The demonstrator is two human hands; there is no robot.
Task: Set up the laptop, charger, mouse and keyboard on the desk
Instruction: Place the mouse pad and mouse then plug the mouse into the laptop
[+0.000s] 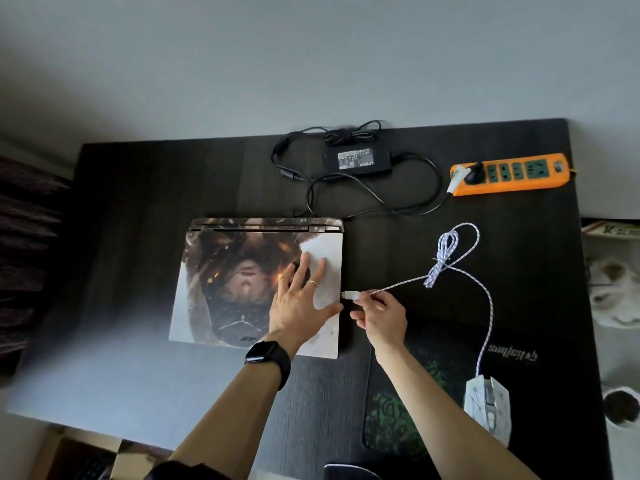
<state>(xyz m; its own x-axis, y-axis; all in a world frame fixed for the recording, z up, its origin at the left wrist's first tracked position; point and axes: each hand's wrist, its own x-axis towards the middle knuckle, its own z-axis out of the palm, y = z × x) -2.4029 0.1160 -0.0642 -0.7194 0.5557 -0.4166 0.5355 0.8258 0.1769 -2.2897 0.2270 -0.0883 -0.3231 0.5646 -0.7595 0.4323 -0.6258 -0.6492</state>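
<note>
A closed laptop [225, 289] with a printed picture on its lid lies on the dark desk [138, 188]. My left hand [298, 303] rests flat on the lid's right part, fingers spread. My right hand [381, 318] pinches the USB plug [349, 294] of the white braided mouse cable [446, 261], with the plug's tip just beside the laptop's right edge. The white mouse [487, 407] sits on a dark mouse pad [408, 420] at the front right. The black charger brick [356, 161] lies behind the laptop, its cable running to the laptop's back. No keyboard is visible on the desk.
An orange power strip [512, 174] with a black plug in it lies at the back right. A cardboard box [86, 459] sits below the desk's front left edge. White objects [613, 296] stand off the desk's right side.
</note>
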